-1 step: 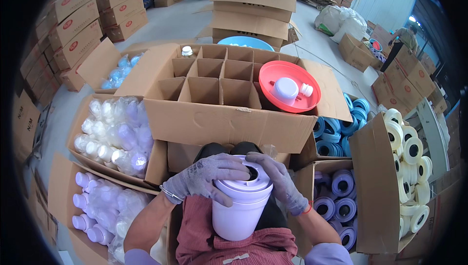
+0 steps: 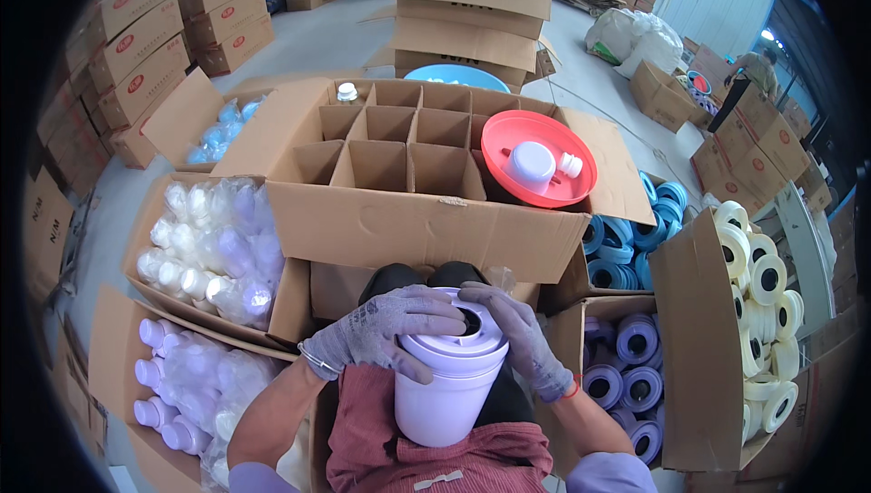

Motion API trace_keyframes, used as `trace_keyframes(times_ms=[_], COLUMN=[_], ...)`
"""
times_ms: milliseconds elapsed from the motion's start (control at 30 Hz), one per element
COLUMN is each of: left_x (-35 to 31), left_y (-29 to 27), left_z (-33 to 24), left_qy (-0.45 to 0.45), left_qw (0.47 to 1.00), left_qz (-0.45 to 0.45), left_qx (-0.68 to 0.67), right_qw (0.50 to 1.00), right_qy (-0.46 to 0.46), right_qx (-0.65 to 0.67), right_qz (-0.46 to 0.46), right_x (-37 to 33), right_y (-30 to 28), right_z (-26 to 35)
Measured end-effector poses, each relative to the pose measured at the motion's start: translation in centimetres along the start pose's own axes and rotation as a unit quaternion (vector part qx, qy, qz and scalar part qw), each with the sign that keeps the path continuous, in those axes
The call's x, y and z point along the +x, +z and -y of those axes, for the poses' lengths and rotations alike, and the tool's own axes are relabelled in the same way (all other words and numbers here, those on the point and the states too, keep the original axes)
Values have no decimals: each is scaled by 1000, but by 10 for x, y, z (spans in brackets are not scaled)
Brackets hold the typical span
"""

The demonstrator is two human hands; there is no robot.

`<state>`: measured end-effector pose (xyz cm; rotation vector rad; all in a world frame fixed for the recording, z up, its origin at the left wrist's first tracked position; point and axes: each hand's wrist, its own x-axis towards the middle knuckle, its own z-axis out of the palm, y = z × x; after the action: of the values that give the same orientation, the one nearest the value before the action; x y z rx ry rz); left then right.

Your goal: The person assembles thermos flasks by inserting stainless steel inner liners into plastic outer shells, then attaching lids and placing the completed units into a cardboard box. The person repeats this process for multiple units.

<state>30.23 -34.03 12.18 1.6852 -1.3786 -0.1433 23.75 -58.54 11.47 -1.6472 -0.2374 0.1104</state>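
Note:
A tapered purple tub (image 2: 446, 407) sits upright between my thighs, with a purple lid (image 2: 460, 348) on top. The lid has a round dark opening (image 2: 470, 322) at its centre. My gloved left hand (image 2: 386, 325) grips the lid from the left, its fingers over the top and its thumb on the front edge. On the right, my gloved right hand (image 2: 519, 334) curves round the lid's rim, with its fingertips near the dark opening. Both hands are closed on the lidded tub. My right palm is hidden.
Ahead stands a divided carton (image 2: 390, 216) holding a red bowl (image 2: 588, 186) with a purple cup-like piece and a small white cap. To the left are cartons of bagged white bottles (image 2: 186, 248) and purple bottles (image 2: 163, 384). Purple rings (image 2: 603, 386) and cream rings (image 2: 768, 280) fill cartons at right.

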Motion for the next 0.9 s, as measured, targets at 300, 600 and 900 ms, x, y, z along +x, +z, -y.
trace_keyframes(times_ms=[300,600,900], left_x=[-2,-13,-36], left_y=[58,58,149], left_z=[-76,-37,22], left_qy=[-111,-101,-179], left_qw=[908,949,946], left_qz=[-72,-261,-200], left_qx=[397,144,181], right_qw=[875,981,893], right_qy=[-144,-40,-39], right_qx=[374,184,-448], right_qz=[270,51,12], right_x=[56,13,-126], right_y=[33,6,-36], right_z=[-71,-53,80])
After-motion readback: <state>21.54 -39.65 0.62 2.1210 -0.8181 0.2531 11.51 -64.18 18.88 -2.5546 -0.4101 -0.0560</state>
